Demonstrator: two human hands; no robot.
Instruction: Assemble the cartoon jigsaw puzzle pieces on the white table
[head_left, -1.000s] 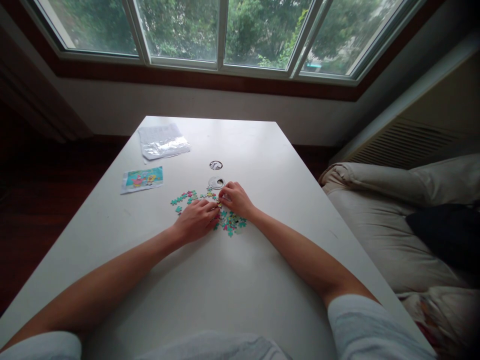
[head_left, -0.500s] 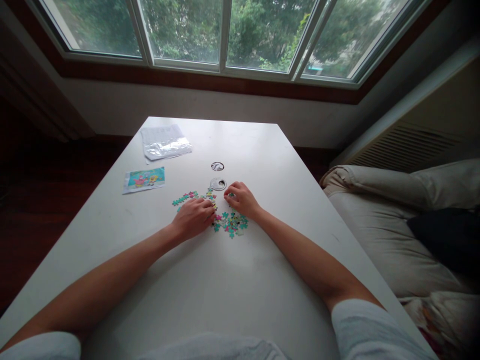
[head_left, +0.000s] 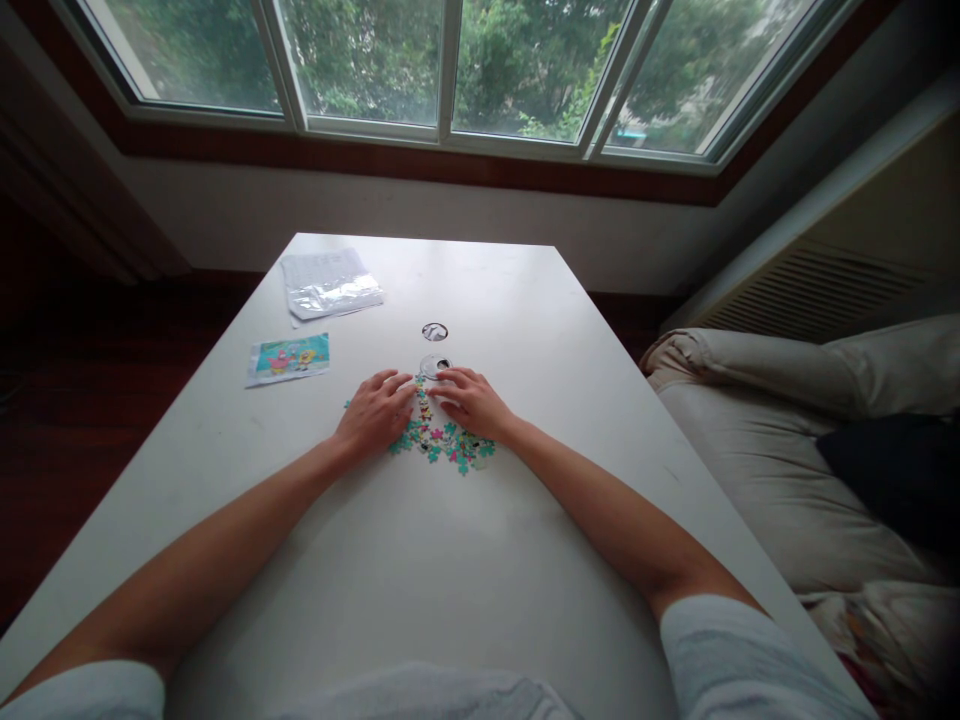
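Observation:
Several small teal, pink and yellow jigsaw pieces (head_left: 442, 445) lie heaped in the middle of the white table (head_left: 420, 570). My left hand (head_left: 373, 413) lies flat on the left part of the heap, fingers stretched out and apart. My right hand (head_left: 469, 403) lies flat on the right part, fingers extended toward the left hand. The two sets of fingertips almost meet above the pieces. Neither hand holds a piece that I can see.
A round lid or disc (head_left: 434, 365) sits just beyond my fingers, with a round hole (head_left: 434, 331) in the table behind it. A picture card (head_left: 288, 358) lies at the left, a clear plastic bag (head_left: 330, 285) farther back. A cushioned sofa (head_left: 795, 450) borders the right edge.
Both hands have gone from curled over the pieces to flat and open. The left hand slid forward and left, and the scattered pieces at the left have gathered toward the heap.

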